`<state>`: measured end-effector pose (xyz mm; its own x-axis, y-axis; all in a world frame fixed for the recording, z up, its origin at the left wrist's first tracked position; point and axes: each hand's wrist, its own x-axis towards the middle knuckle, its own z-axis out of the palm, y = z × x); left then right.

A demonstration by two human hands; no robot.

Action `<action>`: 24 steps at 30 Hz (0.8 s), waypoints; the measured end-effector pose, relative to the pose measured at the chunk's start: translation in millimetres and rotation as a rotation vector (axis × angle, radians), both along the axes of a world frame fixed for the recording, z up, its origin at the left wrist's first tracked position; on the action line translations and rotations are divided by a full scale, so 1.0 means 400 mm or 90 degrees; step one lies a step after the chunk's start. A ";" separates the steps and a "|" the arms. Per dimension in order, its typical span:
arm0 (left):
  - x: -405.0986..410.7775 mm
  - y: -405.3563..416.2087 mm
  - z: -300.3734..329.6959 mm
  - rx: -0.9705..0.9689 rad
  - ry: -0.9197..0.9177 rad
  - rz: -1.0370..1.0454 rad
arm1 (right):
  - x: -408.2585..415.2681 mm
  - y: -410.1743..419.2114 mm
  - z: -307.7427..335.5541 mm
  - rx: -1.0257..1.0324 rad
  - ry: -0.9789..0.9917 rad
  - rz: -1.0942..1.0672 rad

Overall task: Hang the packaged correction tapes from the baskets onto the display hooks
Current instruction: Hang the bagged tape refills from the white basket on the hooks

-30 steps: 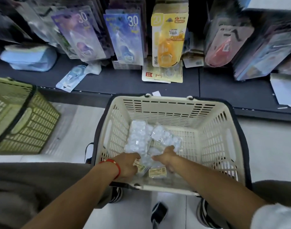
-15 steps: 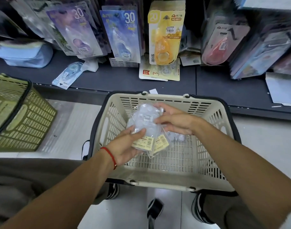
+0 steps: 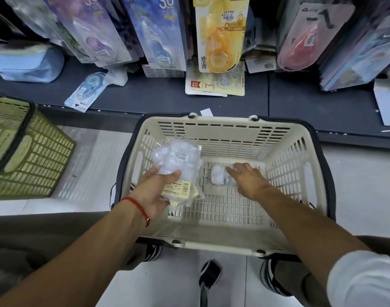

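Head view: left hand [image 3: 155,193] grips tape packs [image 3: 176,165]; right hand [image 3: 245,176], fingers straight, touches another pack [image 3: 218,177].

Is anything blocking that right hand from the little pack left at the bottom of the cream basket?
Nothing visible: the right hand already has its fingers on the remaining pack, with only bare basket floor around it.

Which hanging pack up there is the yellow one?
The yellow pack hanging above the cream basket; its neighbours are purple, blue and pink.
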<state>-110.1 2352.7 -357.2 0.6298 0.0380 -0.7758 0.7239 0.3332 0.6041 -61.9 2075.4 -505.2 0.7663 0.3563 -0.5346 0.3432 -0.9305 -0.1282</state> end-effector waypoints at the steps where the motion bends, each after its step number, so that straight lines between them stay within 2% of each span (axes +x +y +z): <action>1: 0.004 -0.006 0.003 0.004 -0.004 0.002 | 0.003 -0.005 0.021 0.055 0.029 -0.040; 4: 0.016 -0.021 0.013 0.033 -0.011 -0.001 | 0.021 -0.034 0.110 0.266 0.111 -0.296; 7: 0.023 -0.018 0.023 0.042 -0.019 0.002 | 0.063 -0.073 0.212 0.372 0.220 -0.433; 11: 0.019 -0.027 0.047 -0.011 -0.035 0.000 | 0.118 -0.139 0.406 0.465 0.306 -0.459; 14: 0.025 -0.039 0.095 -0.034 -0.066 -0.009 | 0.149 -0.152 0.611 0.461 0.367 -0.356; 20: 0.099 -0.086 0.302 -0.114 -0.203 -0.027 | 0.172 -0.138 0.950 0.484 0.196 -0.169; 22: 0.143 -0.093 0.387 -0.137 -0.242 -0.052 | 0.152 -0.131 1.043 0.472 0.021 -0.091; 24: 0.185 -0.089 0.468 -0.149 -0.271 -0.075 | 0.146 -0.132 1.105 0.555 -0.127 -0.072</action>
